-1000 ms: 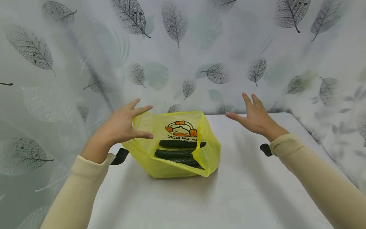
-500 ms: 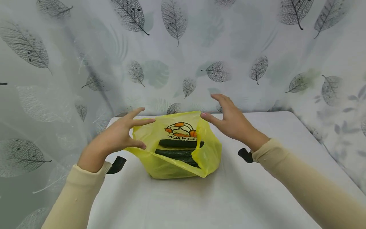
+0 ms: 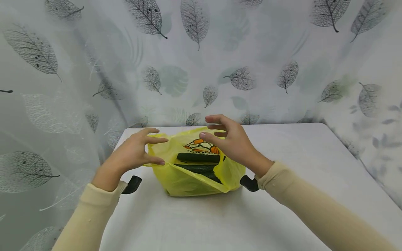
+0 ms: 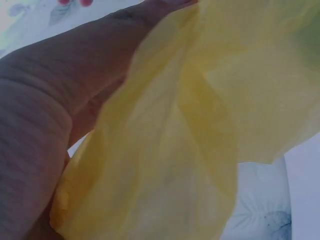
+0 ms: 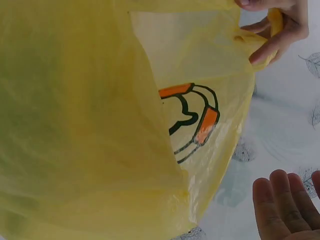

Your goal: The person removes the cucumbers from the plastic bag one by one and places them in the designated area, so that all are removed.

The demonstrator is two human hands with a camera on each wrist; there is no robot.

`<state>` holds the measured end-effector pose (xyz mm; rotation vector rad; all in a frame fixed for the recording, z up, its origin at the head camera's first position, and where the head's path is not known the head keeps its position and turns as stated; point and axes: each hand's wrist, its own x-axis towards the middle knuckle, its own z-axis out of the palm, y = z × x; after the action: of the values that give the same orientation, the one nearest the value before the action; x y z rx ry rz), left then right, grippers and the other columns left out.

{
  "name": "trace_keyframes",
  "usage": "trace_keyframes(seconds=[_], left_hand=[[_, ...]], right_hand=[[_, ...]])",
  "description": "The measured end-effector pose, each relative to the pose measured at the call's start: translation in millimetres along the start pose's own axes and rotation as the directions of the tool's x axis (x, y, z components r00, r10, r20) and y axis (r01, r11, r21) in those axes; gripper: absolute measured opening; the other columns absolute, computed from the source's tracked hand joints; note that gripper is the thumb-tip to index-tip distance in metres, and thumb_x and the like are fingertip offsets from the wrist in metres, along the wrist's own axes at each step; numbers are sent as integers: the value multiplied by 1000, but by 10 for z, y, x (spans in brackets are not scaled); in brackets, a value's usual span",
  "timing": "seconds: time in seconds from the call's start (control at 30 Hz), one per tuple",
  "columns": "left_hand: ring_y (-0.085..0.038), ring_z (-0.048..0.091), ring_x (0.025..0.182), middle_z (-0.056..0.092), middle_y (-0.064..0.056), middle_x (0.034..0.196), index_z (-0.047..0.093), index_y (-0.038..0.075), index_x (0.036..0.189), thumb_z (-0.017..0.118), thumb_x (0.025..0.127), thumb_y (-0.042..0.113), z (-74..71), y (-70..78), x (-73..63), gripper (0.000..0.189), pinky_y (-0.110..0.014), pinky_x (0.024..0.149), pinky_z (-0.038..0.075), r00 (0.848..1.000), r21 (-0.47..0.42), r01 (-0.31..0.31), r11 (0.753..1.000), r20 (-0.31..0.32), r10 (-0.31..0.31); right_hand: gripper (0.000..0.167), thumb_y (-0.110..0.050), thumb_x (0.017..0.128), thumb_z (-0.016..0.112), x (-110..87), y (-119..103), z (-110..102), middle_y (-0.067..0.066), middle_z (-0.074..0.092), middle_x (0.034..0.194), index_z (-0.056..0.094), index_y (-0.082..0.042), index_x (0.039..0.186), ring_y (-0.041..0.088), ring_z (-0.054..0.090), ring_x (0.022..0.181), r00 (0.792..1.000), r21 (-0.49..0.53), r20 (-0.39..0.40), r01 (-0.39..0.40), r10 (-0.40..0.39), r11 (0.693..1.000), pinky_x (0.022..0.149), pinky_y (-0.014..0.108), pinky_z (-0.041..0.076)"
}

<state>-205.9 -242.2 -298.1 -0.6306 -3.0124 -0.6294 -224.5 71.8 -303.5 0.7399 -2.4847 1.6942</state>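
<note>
A yellow plastic bag (image 3: pixel 188 184) with a duck print stands on the table, its mouth facing me. Dark green cucumbers (image 3: pixel 199 158) lie inside, partly covered by the bag's front edge. My left hand (image 3: pixel 130 150) is at the bag's left side, thumb and fingers spread wide. In the right wrist view, yellow film loops past the fingers of my left hand (image 5: pixel 287 35). My right hand (image 3: pixel 235 143) reaches over the bag's right part, fingers slightly bent and thumb apart, holding nothing. In the left wrist view, bag film (image 4: pixel 165 140) hides most of the fingers.
A white-covered table (image 3: pixel 289 150) bears the bag. Behind and at the left hangs a pale leaf-patterned curtain (image 3: pixel 257 38). A black strap end (image 3: pixel 249 183) sticks out at my right wrist, another (image 3: pixel 132 184) at my left.
My right hand has come in leftward from beside the bag to over its opening, its fingers bending a little. My left hand has stayed at the bag's left side, shifting slightly.
</note>
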Motion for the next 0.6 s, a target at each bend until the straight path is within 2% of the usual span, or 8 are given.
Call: trace_keyframes(seconds=[0.2,0.33,0.53,0.6], left_hand=[[-40,51,124,50,-16,143,67,17,136,88,80,30,121,-81,3,62,-55,99,45,998,-91,-50,995,-42,46],[-39,55,119,50,-15,143,65,18,139,87,82,22,190,-145,1,61,-55,96,49,997,-158,-71,985,-50,64],[-34,52,124,52,-13,140,64,18,140,84,85,20,269,-210,1,58,-54,95,53,991,-198,-120,973,-86,104],[-31,55,117,53,-13,139,65,18,139,84,85,21,281,-216,6,57,-50,91,55,989,-187,-130,974,-96,114]], right_hand=[[43,-27,94,75,-2,22,124,4,63,132,63,-13,133,20,64,117,999,142,20,-33,31,989,86,40,60],[38,-24,94,75,-3,61,199,9,65,129,65,-10,129,18,66,113,999,189,25,-49,45,981,76,39,59],[35,-20,93,76,-4,144,291,11,66,124,67,-4,123,19,68,108,997,228,40,-70,63,971,87,35,58],[33,-19,93,77,-2,171,310,11,66,122,68,-4,121,20,68,107,997,228,38,-71,64,971,90,34,57]])
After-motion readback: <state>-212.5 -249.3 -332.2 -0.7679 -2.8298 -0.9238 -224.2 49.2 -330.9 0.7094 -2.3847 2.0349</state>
